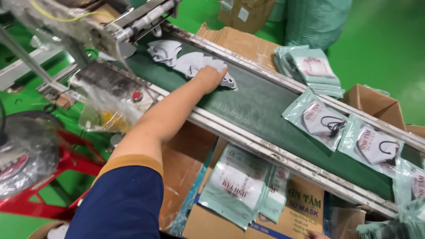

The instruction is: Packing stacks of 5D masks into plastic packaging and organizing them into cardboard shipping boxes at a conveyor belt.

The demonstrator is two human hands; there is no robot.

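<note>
In the head view, the left hand reaches across the green conveyor belt and rests on a pile of loose white face masks, fingers curled over them; whether it grips any, I cannot tell. Further along the belt lie 2 bagged masks in pale green pouches. A stack of empty pouches sits on a cardboard box below the belt's metal rail. At the bottom edge, possibly the right hand's fingertips show, posture unclear.
</note>
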